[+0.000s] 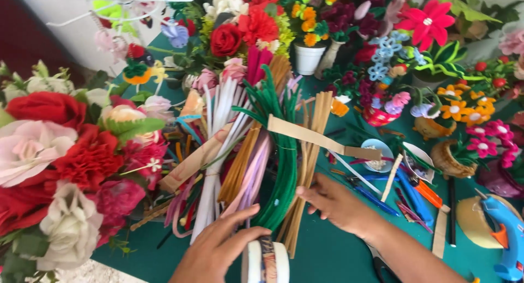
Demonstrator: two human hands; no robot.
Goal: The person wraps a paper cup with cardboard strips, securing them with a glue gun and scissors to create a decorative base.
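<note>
I'm wrapping my left hand (218, 249) around a roll of tape (266, 261), gripping it at the table's near edge, thumb over the top so it stays upright. My right hand (333, 204) is pinching the lower ends of the tan pipe cleaners (305, 168), fingers closed on them, keeping that bundle apart from the green pipe cleaners (284, 168) between my hands. A blue glue gun (507, 234) is lying far right of my right hand, on the green table (327, 255).
</note>
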